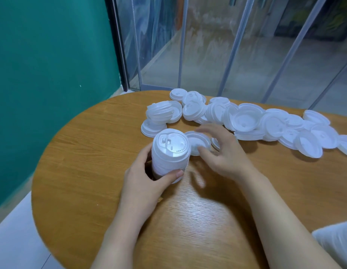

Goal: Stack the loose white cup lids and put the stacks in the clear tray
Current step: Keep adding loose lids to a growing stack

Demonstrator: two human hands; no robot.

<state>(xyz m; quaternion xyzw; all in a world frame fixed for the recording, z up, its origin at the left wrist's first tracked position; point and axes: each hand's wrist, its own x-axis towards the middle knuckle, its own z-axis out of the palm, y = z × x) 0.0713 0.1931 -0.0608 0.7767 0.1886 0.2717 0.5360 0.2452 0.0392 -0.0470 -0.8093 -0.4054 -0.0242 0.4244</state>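
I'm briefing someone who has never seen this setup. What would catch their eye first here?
First, the tall stack of lids near the table's middle, which the left hand grips. Next, the loose white lids strewn along the far side of the wooden table. The right hand reaches for a single lid beside the stack.

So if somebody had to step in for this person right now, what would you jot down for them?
Left hand: its grip is curled round a tall stack of white plastic cup lids, standing on the round wooden table.
Right hand: fingers spread and blurred over a single white lid lying upside down beside the stack; it grips nothing that I can see.
Done: one tall stack built; a short leaning stack of lids sits behind it.
Left: the long scatter of loose white lids across the table's far side needs stacking. The clear tray is not in view, so no stack is seen in it.
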